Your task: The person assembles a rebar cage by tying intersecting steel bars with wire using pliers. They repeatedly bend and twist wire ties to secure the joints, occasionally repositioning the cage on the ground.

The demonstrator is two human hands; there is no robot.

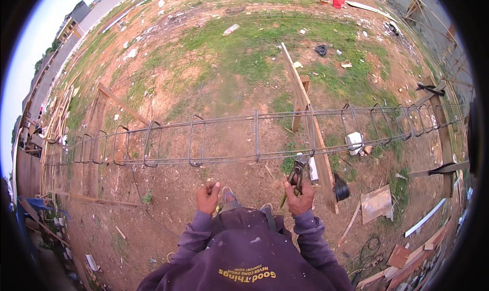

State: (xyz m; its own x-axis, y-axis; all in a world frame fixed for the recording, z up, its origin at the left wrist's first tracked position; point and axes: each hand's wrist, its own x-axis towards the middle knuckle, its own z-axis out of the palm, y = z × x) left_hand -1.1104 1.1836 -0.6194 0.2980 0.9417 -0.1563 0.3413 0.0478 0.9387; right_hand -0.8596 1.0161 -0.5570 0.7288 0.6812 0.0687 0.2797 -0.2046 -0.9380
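A long reinforcing-bar cage (256,137) with square stirrups stretches from left to right in front of me, at about waist height. My right hand (300,196) grips a pair of tie-wire pincers (298,169), their jaws pointing away from me just below the cage's near bars. To the left, my left hand (208,198) is closed with thumb and fingers together, short of the cage and not touching it. Whatever it may pinch is too small to make out. A slanting wooden board (317,138) passes under the cage to the right of the pincers.
A bundle of black tie wire (341,186) hangs at the board's near end. Wooden trestles stand under the cage at left (122,106) and far right (442,138). Scrap plywood (377,204) and loose timber (415,258) lie on the ground at right.
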